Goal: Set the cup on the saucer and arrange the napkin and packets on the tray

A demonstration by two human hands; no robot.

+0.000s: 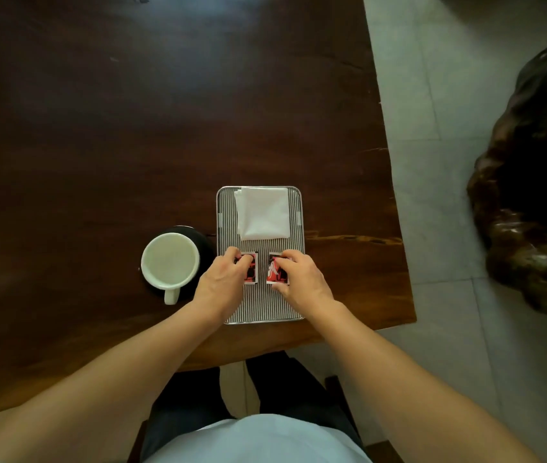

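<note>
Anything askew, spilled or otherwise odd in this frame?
Nothing stands out. The cup sits upright on the dark saucer with no spill visible. The napkin lies flat on the tray, and each hand, left and right, rests on a packet.

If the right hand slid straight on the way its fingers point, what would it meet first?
Probably the napkin: the right hand points up the tray from its packet, with only bare tray between.

White cup (170,260), white napkin (263,212), striped tray (262,304), red-black packets (278,271).
</note>
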